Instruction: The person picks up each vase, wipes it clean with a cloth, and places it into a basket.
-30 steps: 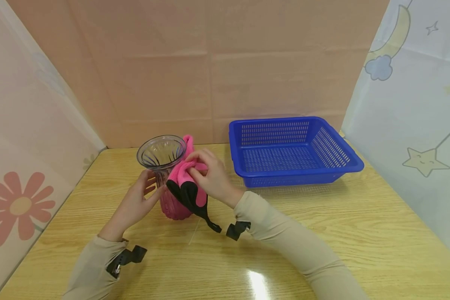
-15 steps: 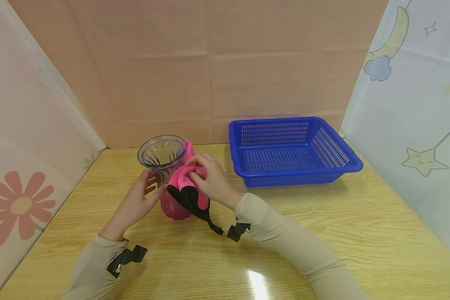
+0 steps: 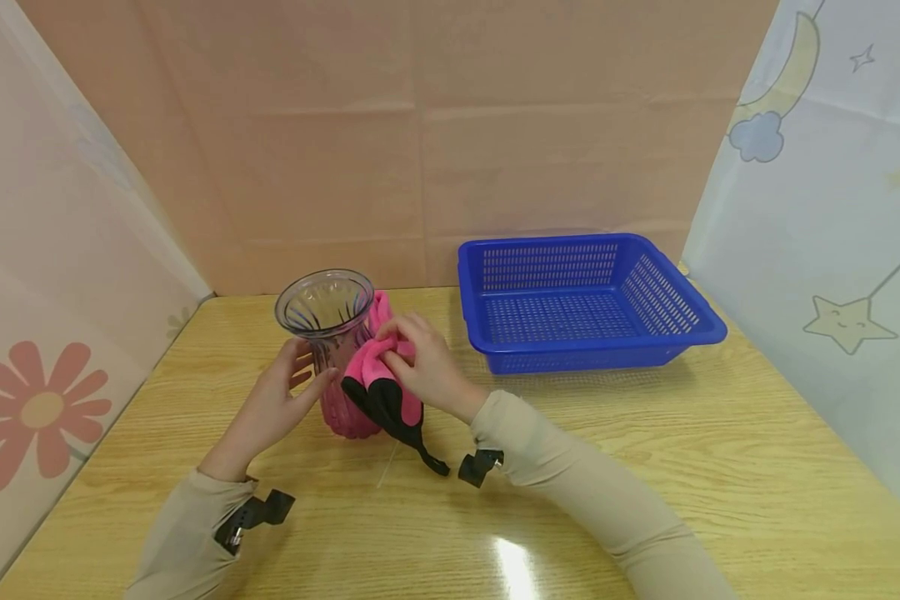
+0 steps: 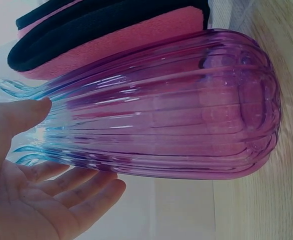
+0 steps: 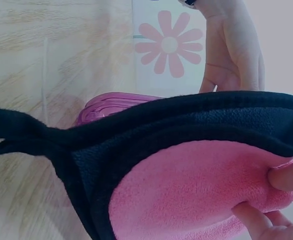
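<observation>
A ribbed glass vase (image 3: 345, 398), clear bluish at its flared rim and pink-purple lower down, stands upright on the table; the left wrist view shows its body (image 4: 176, 110) sideways. My left hand (image 3: 273, 408) holds it below the rim, thumb on the near side and fingers on the far side. Beside the vase's right side, my right hand (image 3: 427, 367) pinches a bunched pink fleecy cloth (image 3: 375, 367) with black trim between thumb and fingers. From the cloth a black loop hangs toward the table. In the right wrist view the cloth (image 5: 186, 185) hides most of the vase.
A blue plastic basket (image 3: 592, 358) with slotted walls stands at the back right. The wood-grain table (image 3: 420, 542) meets an orange backdrop (image 3: 322, 150) behind and printed panels on both sides. A thin pale strip (image 3: 387, 465) lies before the vase.
My right hand and the cloth have slid slightly down and to the right along the vase's side. The left hand and vase have hardly moved.
</observation>
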A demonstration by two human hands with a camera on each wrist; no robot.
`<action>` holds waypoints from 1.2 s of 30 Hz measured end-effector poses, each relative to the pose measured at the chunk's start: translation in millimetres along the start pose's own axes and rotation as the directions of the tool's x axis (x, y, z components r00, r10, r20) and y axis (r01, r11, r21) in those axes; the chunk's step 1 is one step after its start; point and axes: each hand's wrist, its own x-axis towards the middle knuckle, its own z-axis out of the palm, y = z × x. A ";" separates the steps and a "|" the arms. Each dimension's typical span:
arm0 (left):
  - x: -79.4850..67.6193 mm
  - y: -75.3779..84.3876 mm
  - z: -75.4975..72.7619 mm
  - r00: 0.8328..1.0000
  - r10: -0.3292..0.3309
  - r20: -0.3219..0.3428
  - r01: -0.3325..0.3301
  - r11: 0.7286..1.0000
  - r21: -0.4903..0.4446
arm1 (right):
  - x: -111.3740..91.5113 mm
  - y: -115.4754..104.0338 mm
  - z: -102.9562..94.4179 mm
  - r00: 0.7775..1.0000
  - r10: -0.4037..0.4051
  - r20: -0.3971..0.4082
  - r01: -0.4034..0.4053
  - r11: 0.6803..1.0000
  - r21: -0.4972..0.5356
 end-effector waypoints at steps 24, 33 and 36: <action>-0.1 2.5 0.0 1.000 -0.025 0.007 0.025 1.000 -0.016 | -9.0 11.9 4.7 0.995 0.056 0.088 -0.054 0.998 -0.027; -0.4 3.5 0.2 0.999 -0.039 0.007 0.039 0.999 -0.016 | -11.9 15.3 5.5 0.992 0.051 0.112 -0.048 0.998 -0.029; -0.6 3.5 0.4 0.999 -0.031 0.005 0.032 0.999 -0.018 | -12.3 15.4 5.6 0.992 0.058 0.116 -0.056 0.998 -0.026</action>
